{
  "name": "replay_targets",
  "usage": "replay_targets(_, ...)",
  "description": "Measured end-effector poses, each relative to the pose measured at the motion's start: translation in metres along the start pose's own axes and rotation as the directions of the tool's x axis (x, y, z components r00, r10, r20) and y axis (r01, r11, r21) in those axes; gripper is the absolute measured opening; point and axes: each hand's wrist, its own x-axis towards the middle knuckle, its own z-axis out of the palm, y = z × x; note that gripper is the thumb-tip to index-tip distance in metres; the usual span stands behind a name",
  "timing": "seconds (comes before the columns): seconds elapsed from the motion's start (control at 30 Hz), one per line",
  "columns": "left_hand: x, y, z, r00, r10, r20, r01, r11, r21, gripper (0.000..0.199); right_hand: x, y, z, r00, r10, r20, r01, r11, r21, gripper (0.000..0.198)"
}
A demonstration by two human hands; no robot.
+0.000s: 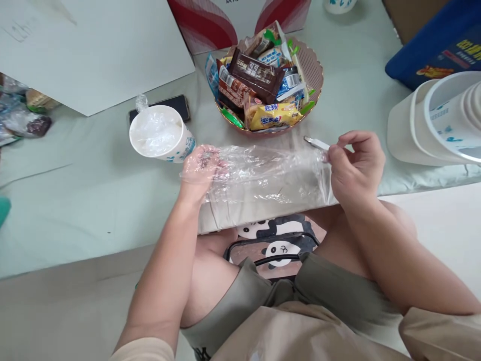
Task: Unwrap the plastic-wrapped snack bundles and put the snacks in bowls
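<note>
Where the clear plastic lies: the clear plastic spans the gap between your two hands, above the near edge of the table, wrinkled and catching the light.
Left hand: your left hand has its fingers loosely curled, with film over them and around the wrist; you cannot tell from this view whether they pinch it or sit inside a fold.
Right hand: your right hand has thumb and forefinger closed on the far end of the plastic, the other fingers bent.
White-handled tool: the white-handled tool runs up to your right fingertips; whether they hold it too is unclear.
Paper cup: the paper cup stands just beside your left hand, with crumpled film inside.
Snack bowl: the snack bowl sits beyond the plastic, heaped with wrapped snacks.
Stretching step: you appear to be drawing the plastic out flat; the move seems to call for even tension and a clear grip on the left.
</note>
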Motion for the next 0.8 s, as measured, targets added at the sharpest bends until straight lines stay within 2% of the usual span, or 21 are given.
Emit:
replay_targets(0.1,0.001,0.001,0.002,0.999,-0.034,-0.006,0.034,0.999,-0.025,0.028,0.000,-0.002,-0.004,0.998,0.064,0.014,-0.064,0.998,-0.001,0.017)
replay_targets(0.2,-0.001,0.003,0.004,1.000,-0.008,-0.015,0.007,0.998,-0.064,0.029,-0.001,-0.002,-0.011,0.989,0.141,0.047,-0.141,0.990,0.017,0.019)
replay_targets(0.3,-0.004,0.006,0.006,0.999,-0.013,-0.041,0.010,0.997,-0.078,0.026,-0.005,-0.002,-0.018,0.965,0.187,0.183,-0.210,0.971,0.116,0.023)
replay_targets(0.4,-0.006,0.009,0.008,0.998,-0.004,-0.062,-0.002,0.995,-0.096,0.022,-0.010,0.000,-0.021,0.935,0.088,0.345,-0.137,0.983,0.119,0.040)
replay_targets(0.5,-0.006,0.010,0.010,0.997,0.027,-0.072,-0.035,0.994,-0.105,0.017,-0.013,0.001,-0.017,0.904,-0.006,0.427,0.025,0.999,-0.039,0.056)
replay_targets(0.57,-0.006,0.010,0.012,0.997,0.016,-0.079,-0.024,0.995,-0.097,0.015,-0.013,0.000,-0.012,0.911,-0.021,0.411,0.079,0.989,-0.126,0.051)
replay_targets(0.63,-0.005,0.010,0.012,0.995,0.004,-0.098,-0.012,0.997,-0.082,0.013,-0.012,-0.003,-0.010,0.941,0.011,0.339,0.039,0.989,-0.141,0.044)
replay_targets(0.73,-0.004,0.008,0.010,0.993,0.003,-0.119,-0.010,0.998,-0.058,0.013,-0.008,-0.012,-0.013,0.964,0.147,0.222,-0.139,0.989,-0.049,0.039)
replay_targets(0.8,-0.003,0.005,0.008,0.994,0.024,-0.105,-0.029,0.998,-0.048,0.014,-0.007,-0.019,-0.018,0.937,0.269,0.222,-0.274,0.962,-0.008,0.039)
